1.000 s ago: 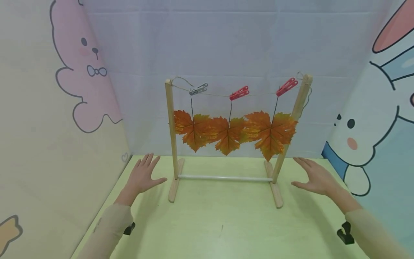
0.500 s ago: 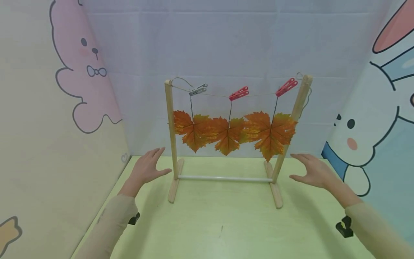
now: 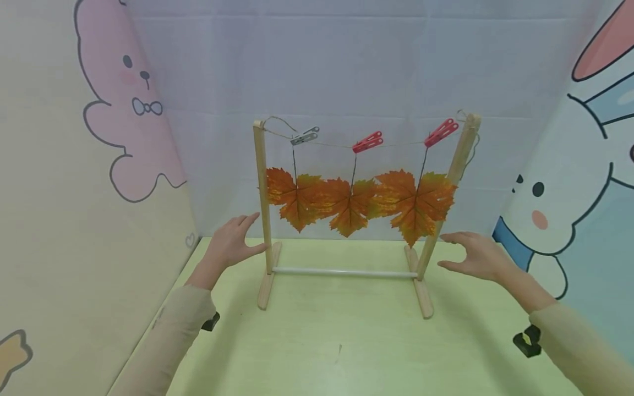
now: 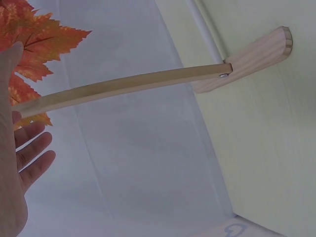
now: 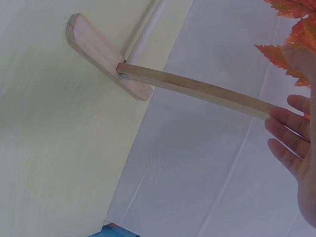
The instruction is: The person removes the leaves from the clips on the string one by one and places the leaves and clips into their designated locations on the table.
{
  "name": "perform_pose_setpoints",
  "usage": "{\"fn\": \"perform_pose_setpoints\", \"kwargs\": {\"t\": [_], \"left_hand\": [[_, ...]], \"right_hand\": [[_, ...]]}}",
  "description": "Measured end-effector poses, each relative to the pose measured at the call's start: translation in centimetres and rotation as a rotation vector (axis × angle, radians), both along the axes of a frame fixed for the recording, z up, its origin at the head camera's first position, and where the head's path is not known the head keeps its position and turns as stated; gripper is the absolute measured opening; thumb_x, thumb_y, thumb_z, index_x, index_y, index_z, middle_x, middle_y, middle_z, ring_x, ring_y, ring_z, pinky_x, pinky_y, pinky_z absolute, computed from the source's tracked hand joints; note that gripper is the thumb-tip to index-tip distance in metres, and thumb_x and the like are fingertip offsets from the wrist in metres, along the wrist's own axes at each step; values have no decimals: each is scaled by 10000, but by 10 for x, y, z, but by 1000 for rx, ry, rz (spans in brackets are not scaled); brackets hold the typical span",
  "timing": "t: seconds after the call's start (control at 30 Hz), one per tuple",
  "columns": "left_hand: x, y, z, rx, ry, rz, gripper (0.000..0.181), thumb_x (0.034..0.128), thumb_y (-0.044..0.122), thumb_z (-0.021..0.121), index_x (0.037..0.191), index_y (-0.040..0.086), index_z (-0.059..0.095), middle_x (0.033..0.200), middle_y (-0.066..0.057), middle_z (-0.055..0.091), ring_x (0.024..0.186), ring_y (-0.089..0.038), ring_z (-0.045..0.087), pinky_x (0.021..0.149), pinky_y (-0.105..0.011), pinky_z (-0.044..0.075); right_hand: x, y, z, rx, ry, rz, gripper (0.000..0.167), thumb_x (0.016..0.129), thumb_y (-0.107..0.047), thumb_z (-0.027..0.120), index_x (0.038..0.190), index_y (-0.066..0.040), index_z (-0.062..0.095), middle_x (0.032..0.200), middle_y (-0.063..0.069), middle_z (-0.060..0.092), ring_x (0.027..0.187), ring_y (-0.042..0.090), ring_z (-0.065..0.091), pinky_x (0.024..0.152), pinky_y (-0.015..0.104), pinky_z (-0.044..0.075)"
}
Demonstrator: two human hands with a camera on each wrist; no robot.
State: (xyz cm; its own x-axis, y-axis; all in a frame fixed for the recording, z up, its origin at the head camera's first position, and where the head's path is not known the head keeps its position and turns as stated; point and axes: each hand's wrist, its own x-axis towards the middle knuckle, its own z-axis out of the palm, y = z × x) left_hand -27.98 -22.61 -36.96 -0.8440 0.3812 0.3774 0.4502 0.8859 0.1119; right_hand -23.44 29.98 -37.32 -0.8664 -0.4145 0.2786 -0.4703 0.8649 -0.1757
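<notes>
A wooden stand holds a string between its left post (image 3: 262,181) and its right post (image 3: 463,148). Three orange artificial leaves hang from the string: a left leaf (image 3: 297,199), a middle leaf (image 3: 349,206) and a right leaf (image 3: 416,203). A grey clothespin (image 3: 304,136) and two red clothespins (image 3: 367,142) hold their stems. My left hand (image 3: 229,245) is beside the left post, thumb and fingers spread; its thumb overlaps the post, and I cannot tell whether it touches. Beside the right post my right hand (image 3: 476,257) has its thumb and fingers apart, gripping nothing.
A white rod (image 3: 344,272) joins the posts low down, above wooden feet (image 3: 266,291) on the pale green table (image 3: 342,330). Behind hangs a white cloth (image 3: 322,66). Cartoon-printed panels, one with a pink bear (image 3: 116,99), stand at both sides.
My left hand has moved up and right to the left post. My right hand has come slightly left and up toward the right post. The stand and leaves stay in place.
</notes>
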Motion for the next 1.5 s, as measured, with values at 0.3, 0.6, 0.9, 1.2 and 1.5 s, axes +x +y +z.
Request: {"fn": "perform_pose_setpoints", "kwargs": {"t": [0.3,0.6,0.9,1.2,1.5], "left_hand": [[0,13,17,57,27,-40,785,711,519,691,1300,53,462,1062,-152,605,877,-277,607,679,-428,505],[-3,21,33,76,71,-68,722,711,497,699,1231,34,511,956,-117,623,809,-241,621,610,-387,499],[-6,33,49,66,112,-76,683,765,445,672,1267,21,487,1035,-139,632,772,-220,625,583,-363,499],[-11,44,59,134,285,-161,603,740,335,726,1210,11,533,838,-126,643,619,-212,580,469,-323,440],[-12,54,70,109,247,-119,558,778,313,705,1227,39,521,970,-127,648,668,-220,603,498,-328,456]], "right_hand": [[1,-15,10,-2,29,47,464,700,-336,759,1023,-19,655,860,48,662,775,205,603,646,366,509],[-3,-23,24,-16,57,112,276,691,-258,774,859,-74,654,752,-22,630,703,159,586,604,306,498],[-10,-35,38,-79,151,210,311,660,-218,794,889,-41,680,776,-9,658,678,135,586,594,289,511],[-22,-46,56,-127,234,339,322,605,-136,814,864,-3,676,764,47,665,662,164,597,571,337,516],[-25,-54,68,-119,243,331,368,610,-165,815,913,-8,679,806,55,672,647,158,579,551,277,482]]}}
